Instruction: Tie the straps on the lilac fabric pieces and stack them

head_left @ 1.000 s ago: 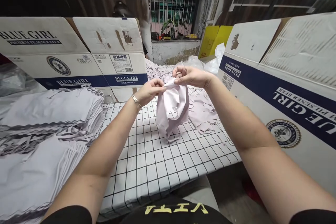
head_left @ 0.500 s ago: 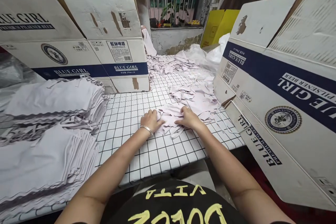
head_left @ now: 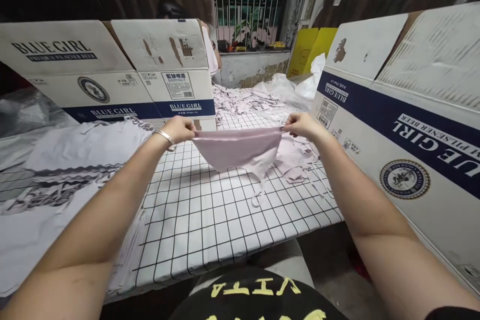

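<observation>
A pale pink garment with a thin strap, which looks like a camisole [head_left: 236,147], hangs stretched between my two hands above the table. My left hand [head_left: 181,129], with a bangle at its wrist, pinches one end of the straight upper edge. At the opposite end of that edge, my right hand [head_left: 299,125] pinches the cloth between thumb and fingers. The strap dangles in a loop below the cloth. Behind and beside my right hand lies a loose heap of similar pink pieces [head_left: 294,160], partly hidden by the held one.
Piled pale garments [head_left: 86,147] cover the left side of the checked tabletop [head_left: 210,220]. Two printed cartons, one left [head_left: 153,85] and one right [head_left: 375,115], flank the work area. Beyond are more pink pieces [head_left: 247,102], white plastic [head_left: 317,67] and a person partly hidden by the left carton.
Both hands have risen from the tabletop and moved apart, lifting one pink garment from the heap and pulling its edge taut. The camera view has tilted up slightly.
</observation>
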